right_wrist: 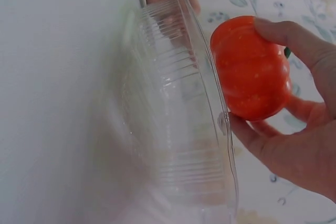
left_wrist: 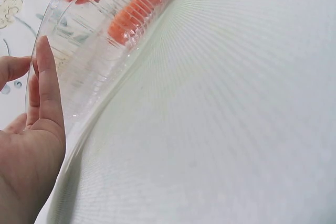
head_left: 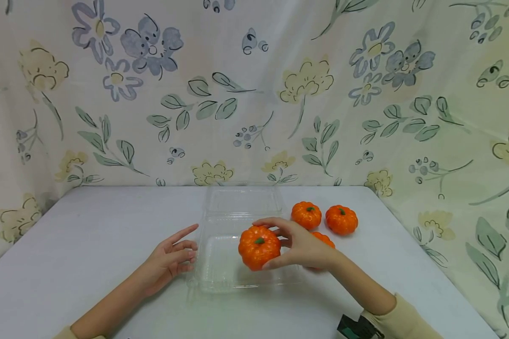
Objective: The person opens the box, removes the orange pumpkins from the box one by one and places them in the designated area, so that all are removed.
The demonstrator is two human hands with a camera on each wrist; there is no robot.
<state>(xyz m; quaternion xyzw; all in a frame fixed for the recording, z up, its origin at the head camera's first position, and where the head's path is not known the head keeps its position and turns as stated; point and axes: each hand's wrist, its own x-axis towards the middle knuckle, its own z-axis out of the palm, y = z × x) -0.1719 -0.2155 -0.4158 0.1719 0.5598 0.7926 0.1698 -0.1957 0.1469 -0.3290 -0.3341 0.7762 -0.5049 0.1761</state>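
Note:
Between the thumb and fingers of my right hand (head_left: 301,245) is a small orange pumpkin (head_left: 259,248) with a green stem. It is held above the clear plastic clamshell container (head_left: 220,286), whose lid (head_left: 243,200) lies folded back. In the right wrist view the pumpkin (right_wrist: 249,69) appears just beyond the container's rim (right_wrist: 223,114). My left hand (head_left: 165,263) is at the container's left side, fingers loosely extended. From the left wrist view, its fingers (left_wrist: 48,87) lie close against the clear wall; whether they touch it is hard to tell.
Two more pumpkins, one (head_left: 306,215) beside the lid and one (head_left: 341,220) farther right, stand on the white table (head_left: 110,226). Another pumpkin (head_left: 324,239) is partly hidden behind my right hand. A floral curtain (head_left: 254,94) hangs behind the table.

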